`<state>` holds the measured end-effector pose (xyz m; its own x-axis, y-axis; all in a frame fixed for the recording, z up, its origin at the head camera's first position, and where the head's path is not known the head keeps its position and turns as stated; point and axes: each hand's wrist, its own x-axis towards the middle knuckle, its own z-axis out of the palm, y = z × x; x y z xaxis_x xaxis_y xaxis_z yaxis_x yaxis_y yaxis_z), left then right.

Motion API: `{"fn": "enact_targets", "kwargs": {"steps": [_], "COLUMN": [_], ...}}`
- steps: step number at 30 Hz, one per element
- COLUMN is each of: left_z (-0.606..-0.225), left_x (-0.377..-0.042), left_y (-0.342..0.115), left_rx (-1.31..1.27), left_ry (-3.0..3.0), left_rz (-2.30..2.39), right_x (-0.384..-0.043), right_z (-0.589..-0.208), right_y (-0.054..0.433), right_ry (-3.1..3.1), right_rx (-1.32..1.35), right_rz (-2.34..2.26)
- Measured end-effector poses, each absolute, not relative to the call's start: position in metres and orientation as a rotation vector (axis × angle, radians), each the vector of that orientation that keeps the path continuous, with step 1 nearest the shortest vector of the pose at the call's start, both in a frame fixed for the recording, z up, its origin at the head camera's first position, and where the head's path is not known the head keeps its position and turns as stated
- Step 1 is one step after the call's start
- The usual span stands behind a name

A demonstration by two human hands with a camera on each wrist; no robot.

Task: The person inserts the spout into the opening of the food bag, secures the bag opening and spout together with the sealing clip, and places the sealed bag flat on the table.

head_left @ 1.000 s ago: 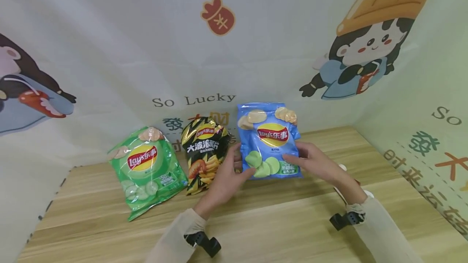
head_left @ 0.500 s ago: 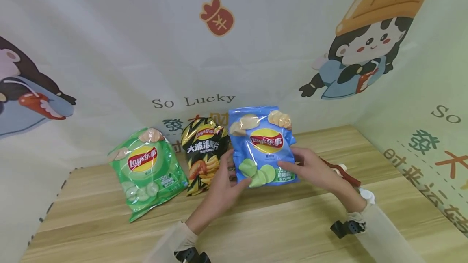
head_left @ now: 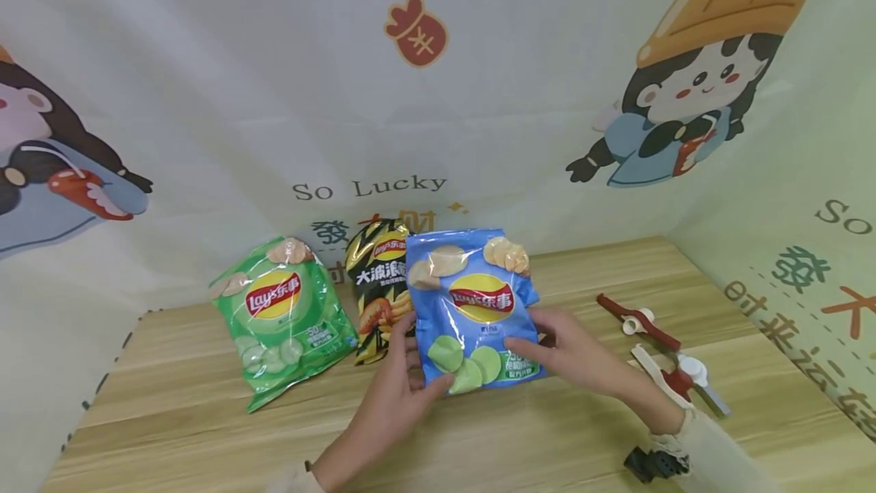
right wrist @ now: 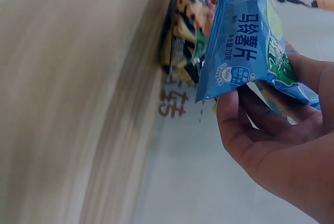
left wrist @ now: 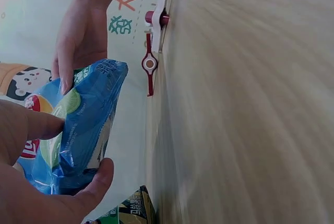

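Both hands hold a blue bag of potato chips (head_left: 472,310) above the table, its printed front facing up toward the head camera. The left hand (head_left: 393,394) grips its lower left side, thumb on the front and fingers behind. On the opposite side the right hand (head_left: 578,352) pinches the lower right edge; the right wrist view shows fingers curled under the bag (right wrist: 237,41). A black bag of chips (head_left: 379,287) leans against the backdrop, partly hidden by the blue one. Left of it leans a green bag of chips (head_left: 284,326).
On the right of the wooden table (head_left: 205,440) lie a red-handled tool with a white ring (head_left: 636,322) and a second red and white tool (head_left: 684,379), close to the right forearm. A printed cloth backdrop (head_left: 274,97) rises behind and at the sides.
The hands have brought the blue bag leftward and nearer, so it now covers part of the black bag. The tools on the right have come fully into sight.
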<state>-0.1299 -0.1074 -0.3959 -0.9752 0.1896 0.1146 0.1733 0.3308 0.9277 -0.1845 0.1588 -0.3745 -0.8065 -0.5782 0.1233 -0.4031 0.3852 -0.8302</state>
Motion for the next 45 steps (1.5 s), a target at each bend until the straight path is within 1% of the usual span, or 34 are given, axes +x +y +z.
{"fn": "enact_targets", "kwargs": {"steps": [5,12,18,27,35,40,45], "left_z": [-0.397,-0.401,-0.410,-0.421,-0.423,-0.426,-0.429], "left_x": [-0.114,-0.094,-0.082,-0.081,-0.083,-0.083,-0.082], "left_y": [-0.115,-0.127,-0.134,-0.145,-0.154,-0.155,-0.157], "left_rx": [0.289,0.233,0.162,0.061,0.169,0.179,0.183], "left_ry": [2.492,2.417,2.448,2.507,2.516,2.465,2.456], "left_rz": [1.762,1.720,1.573,1.408,1.346,1.358,1.360], "right_x": [-0.171,-0.155,-0.145,-0.140,-0.140,-0.139,-0.135], "right_z": [-0.381,-0.391,-0.402,-0.415,-0.411,-0.408,-0.401], "right_y": [0.151,0.144,0.137,0.128,0.125,0.134,0.159], "right_ry": [2.442,2.444,2.356,2.304,2.322,2.381,2.451], "right_rx": [-0.917,-1.054,-1.018,-1.042,-0.960,-0.964,-0.906], "right_rz": [-1.382,-1.359,-1.333,-1.311,-1.232,-1.170,-1.112]}}
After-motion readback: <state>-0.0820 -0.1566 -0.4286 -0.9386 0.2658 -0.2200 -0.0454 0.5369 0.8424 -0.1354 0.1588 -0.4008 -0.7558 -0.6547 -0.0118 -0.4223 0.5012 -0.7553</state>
